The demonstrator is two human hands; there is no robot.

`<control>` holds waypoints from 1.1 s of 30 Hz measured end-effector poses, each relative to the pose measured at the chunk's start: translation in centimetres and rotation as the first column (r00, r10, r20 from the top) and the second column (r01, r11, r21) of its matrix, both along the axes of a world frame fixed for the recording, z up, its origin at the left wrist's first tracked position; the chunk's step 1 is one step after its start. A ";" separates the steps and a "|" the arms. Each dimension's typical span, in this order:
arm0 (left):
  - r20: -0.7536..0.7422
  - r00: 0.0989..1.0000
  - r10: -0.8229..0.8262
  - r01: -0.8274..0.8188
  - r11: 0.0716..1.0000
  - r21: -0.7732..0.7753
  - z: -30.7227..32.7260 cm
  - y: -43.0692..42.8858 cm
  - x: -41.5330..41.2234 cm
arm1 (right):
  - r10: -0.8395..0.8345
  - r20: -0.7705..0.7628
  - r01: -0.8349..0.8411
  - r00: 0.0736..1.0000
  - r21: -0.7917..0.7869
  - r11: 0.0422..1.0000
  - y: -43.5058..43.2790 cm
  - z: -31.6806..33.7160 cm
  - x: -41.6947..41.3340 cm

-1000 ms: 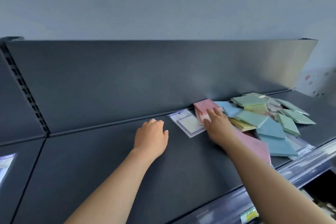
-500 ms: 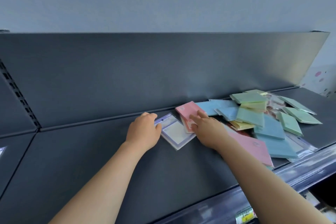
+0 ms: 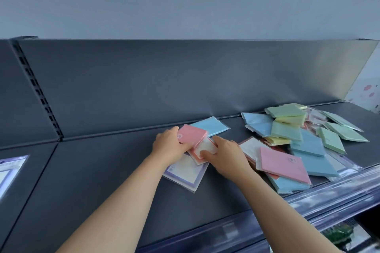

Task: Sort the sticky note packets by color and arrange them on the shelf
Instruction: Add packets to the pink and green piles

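Step in hand: by the look of it the sort was barely begun; the person was pulling a few packets clear of the pile to start a group in the middle of the shelf [image 3: 115, 170].
Left hand: the left hand [image 3: 169, 146] was closed on the pink packet [image 3: 192, 135], fingers over its near-left edge, the packet tilted up off the ones beneath.
Right hand: the right hand [image 3: 224, 155] pressed flat on the red-bordered packet [image 3: 206, 147], thumb at its near edge; whether it pinched the packet or only pinned it could not be told.
Under the hands: a larger purple-bordered packet [image 3: 185, 172] lay flat on the shelf, partly covered by both.
Just behind: a blue packet [image 3: 209, 126] lay against the back panel [image 3: 164, 80], touching the pink one's far side.
Unsorted pile: the mixed pile [image 3: 304, 139] of green, blue, yellow and pink packets sat to the right, overlapping, some near the front lip.
Far left: another packet [image 3: 10, 172] showed at the frame's edge on the next shelf section.
Next move: probably setting the pink packet down on a spot of its own, then fetching the other pink from the pile; it would call for lifting without dragging the loose packets beneath.
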State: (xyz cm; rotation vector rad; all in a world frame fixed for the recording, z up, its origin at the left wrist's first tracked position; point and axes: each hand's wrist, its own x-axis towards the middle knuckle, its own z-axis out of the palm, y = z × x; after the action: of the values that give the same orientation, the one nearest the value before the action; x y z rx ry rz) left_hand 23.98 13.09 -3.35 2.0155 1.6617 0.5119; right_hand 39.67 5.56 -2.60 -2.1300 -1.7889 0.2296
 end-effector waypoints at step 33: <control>0.636 0.704 0.315 -0.444 0.895 0.048 2.5 -4.7 -10.6 | 0.107 -0.682 0.137 0.723 0.294 0.946 0.8 3.8 -6.5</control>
State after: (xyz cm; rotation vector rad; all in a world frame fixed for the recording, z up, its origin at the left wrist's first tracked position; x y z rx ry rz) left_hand 13.40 8.43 -0.89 1.3585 1.6249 1.3763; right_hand 33.19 6.31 1.22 -1.5186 -1.2454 0.5961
